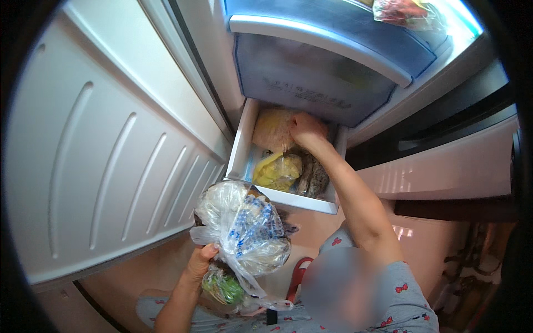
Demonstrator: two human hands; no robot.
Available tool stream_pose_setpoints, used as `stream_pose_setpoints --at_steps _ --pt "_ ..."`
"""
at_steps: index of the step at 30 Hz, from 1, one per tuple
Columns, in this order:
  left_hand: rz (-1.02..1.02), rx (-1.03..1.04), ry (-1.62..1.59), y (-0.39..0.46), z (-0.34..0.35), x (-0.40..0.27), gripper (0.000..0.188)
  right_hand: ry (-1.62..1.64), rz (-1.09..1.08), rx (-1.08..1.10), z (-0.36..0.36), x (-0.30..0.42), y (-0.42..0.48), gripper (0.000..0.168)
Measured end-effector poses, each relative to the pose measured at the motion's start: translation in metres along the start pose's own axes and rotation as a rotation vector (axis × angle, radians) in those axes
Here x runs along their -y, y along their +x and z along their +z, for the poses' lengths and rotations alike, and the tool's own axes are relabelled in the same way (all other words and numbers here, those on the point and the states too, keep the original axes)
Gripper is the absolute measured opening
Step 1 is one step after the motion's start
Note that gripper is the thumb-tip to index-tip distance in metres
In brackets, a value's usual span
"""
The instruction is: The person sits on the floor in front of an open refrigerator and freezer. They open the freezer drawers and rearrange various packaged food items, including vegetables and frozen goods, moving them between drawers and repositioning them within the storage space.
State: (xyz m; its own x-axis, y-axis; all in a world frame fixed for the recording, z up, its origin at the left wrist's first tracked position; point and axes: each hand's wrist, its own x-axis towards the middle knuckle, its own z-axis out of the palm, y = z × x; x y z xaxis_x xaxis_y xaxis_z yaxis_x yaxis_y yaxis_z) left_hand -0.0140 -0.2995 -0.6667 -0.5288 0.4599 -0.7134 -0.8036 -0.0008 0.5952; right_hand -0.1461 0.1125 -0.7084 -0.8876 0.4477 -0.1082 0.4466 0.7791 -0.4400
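My left hand [202, 259] grips the gathered neck of a clear plastic bag [245, 229] with blue printing. Below it hangs a smaller clear bag [222, 287] with something green inside, apparently in the same grasp. My right hand [308, 127] reaches into a pulled-out white drawer [300, 200] at the bottom of the refrigerator. Its curled fingers touch a clear bag of pale food [272, 127] at the back; whether they grip it is hard to see. Nearer the drawer's front lie a yellow bag [277, 171] and dark, elongated wrapped items [313, 177].
An opened white refrigerator door [116, 166] with ridges stands at the left. Above the drawer is a translucent bin [312, 75] with a pale handle. A bag of red food [406, 14] rests higher up. Another glossy door panel [441, 170] juts out at the right.
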Motion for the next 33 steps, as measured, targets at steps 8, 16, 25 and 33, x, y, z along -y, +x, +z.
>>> stream_pose_setpoints --at_steps 8,16,25,33 --pt "0.026 0.009 0.049 -0.008 0.018 -0.001 0.071 -0.370 -0.458 0.108 0.005 0.038 -0.022 0.043" --pt "0.015 0.082 -0.002 -0.005 0.026 -0.007 0.073 -0.757 -0.359 -0.206 0.063 -0.017 0.002 0.054" --pt "-0.003 0.110 0.026 -0.001 0.032 -0.013 0.068 -0.259 -0.287 -0.408 0.022 -0.001 0.009 0.047" --pt "-0.063 0.118 0.025 -0.003 0.038 -0.014 0.069 -0.113 -0.214 -0.417 0.021 0.000 0.017 0.052"
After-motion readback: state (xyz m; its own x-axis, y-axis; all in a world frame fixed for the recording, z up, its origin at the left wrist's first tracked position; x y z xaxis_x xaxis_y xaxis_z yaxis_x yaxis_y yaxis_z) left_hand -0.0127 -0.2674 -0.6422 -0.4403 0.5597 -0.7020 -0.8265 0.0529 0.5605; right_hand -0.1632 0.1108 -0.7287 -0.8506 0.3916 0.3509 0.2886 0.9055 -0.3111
